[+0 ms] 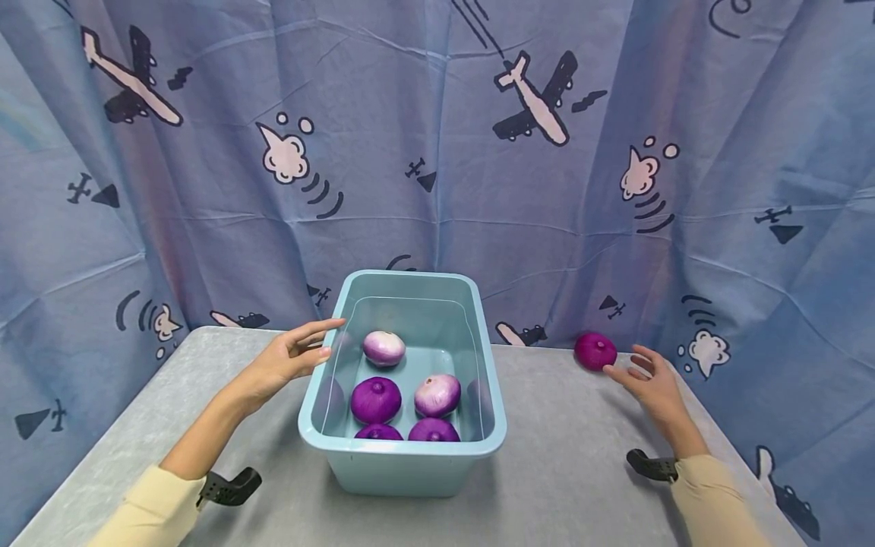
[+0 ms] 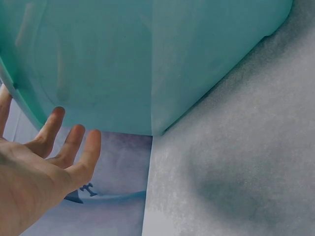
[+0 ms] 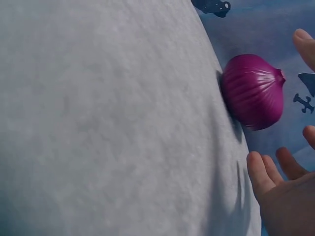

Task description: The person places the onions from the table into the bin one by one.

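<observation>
A light blue plastic bin (image 1: pixel 403 447) stands on the table with several purple and purple-white onions (image 1: pixel 376 400) inside. At its left rim is my left hand (image 1: pixel 290 357), fingers extended; in the left wrist view those fingers (image 2: pixel 91 152) spread beside the bin's wall (image 2: pixel 98 64). Whether they touch the rim I cannot tell. A single magenta onion (image 1: pixel 595 351) sits near the table's back right edge. Beside it, on its right, my right hand (image 1: pixel 652 387) has its thumb and fingers apart. The right wrist view shows a gap between this onion (image 3: pixel 253 92) and the fingers (image 3: pixel 260 174).
A grey cloth-like surface covers the table (image 1: pixel 547 471). Behind and around it hangs a blue curtain (image 1: pixel 383 152) with printed airplanes. Black wrist straps (image 1: pixel 232 486) sit on both forearms.
</observation>
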### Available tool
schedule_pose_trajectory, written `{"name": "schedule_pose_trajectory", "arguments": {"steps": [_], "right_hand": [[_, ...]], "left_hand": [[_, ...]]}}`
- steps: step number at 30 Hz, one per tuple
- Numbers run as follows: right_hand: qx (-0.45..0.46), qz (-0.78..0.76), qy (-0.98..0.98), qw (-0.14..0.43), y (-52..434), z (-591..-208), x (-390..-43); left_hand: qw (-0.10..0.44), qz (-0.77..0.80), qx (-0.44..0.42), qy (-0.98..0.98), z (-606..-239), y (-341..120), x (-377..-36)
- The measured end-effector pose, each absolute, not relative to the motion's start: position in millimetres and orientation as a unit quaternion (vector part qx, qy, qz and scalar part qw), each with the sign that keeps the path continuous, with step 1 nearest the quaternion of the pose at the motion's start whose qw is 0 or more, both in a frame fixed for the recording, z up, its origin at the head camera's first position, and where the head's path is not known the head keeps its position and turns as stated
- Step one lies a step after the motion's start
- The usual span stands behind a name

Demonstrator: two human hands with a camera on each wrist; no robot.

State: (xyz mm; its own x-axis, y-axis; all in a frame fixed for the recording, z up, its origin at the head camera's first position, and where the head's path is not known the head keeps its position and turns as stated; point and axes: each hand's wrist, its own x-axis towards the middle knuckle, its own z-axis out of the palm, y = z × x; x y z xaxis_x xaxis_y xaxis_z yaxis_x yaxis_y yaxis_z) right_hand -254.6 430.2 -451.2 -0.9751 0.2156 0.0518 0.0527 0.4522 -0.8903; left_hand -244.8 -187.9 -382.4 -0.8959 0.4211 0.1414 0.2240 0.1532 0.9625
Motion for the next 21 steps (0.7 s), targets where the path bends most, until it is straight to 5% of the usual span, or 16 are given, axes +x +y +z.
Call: {"name": "schedule_pose_trajectory", "arguments": {"steps": [21], "right_hand": [[-0.088, 0.5, -0.856, 0.099, 416.2, -461.2, -279.4]], "left_hand": [[0.079, 0.616, 0.216, 0.753, -383.4, -187.9, -244.1]]}}
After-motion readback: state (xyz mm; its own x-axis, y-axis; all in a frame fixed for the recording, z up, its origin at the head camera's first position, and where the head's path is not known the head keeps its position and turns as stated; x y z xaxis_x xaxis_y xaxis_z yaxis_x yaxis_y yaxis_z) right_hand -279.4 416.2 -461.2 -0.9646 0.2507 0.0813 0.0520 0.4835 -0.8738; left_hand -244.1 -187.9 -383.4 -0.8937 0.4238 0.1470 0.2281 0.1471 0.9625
